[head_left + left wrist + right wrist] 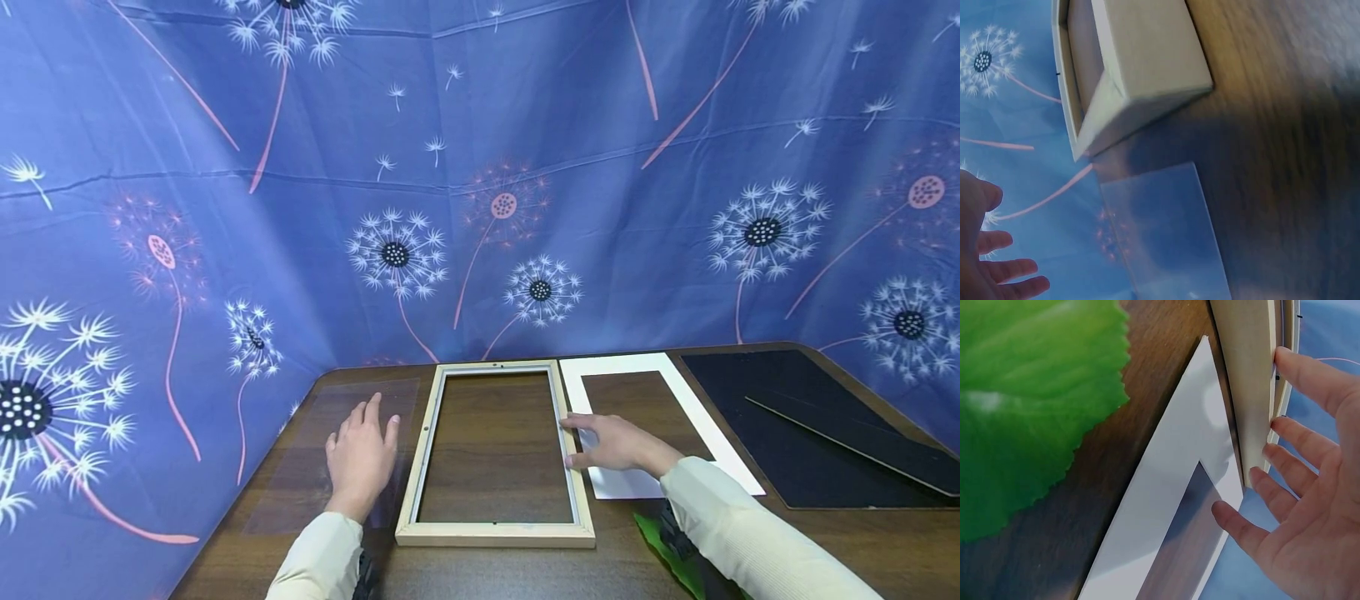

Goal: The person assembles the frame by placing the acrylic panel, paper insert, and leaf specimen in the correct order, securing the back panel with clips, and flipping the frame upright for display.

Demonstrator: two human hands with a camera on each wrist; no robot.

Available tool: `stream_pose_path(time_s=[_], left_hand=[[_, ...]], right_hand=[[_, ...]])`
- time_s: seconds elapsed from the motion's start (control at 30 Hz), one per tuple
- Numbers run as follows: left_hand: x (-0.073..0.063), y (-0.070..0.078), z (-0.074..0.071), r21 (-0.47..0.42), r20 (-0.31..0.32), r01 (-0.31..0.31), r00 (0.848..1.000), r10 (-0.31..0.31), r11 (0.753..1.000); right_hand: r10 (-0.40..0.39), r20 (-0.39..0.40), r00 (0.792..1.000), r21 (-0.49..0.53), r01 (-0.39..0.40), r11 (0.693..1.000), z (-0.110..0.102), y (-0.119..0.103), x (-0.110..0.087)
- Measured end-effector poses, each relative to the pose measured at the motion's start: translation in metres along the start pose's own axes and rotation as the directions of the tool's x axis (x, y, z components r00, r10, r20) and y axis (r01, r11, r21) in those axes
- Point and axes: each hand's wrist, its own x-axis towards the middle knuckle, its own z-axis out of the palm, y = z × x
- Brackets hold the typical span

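Note:
An unfilled light wooden picture frame [495,535] lies flat on the brown table, the wood grain showing through its opening. My left hand [362,458] is spread over a clear transparent sheet [288,492] left of the frame, holding nothing. In the left wrist view, its fingers [1013,269] are apart and extended. My right hand [615,443] reaches to the frame's right side, thumb and fingertips right at the wood. The right wrist view shows these fingers [1300,472] fairly straight along the frame's edge. Beneath that hand lies a white mat [626,485] with a rectangular cutout.
A black backing board [750,450] with a raised black stand flap [862,437] lies at the far right. Close to my right sleeve is a green leaf [667,554]. A blue dandelion-print cloth [480,167] hangs behind the table and along its left side.

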Motion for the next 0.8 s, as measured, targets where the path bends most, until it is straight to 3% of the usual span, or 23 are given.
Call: stream_pose_path(time_s=[0.8], left_hand=[[-0.003, -0.041, -0.012, -0.022, 0.037, 0.094, 0.995, -0.093, 0.995]], right_hand=[[0.015, 0.02, 1.0, 0.018, -0.016, 1.0, 0.001, 0.002, 0.001]])
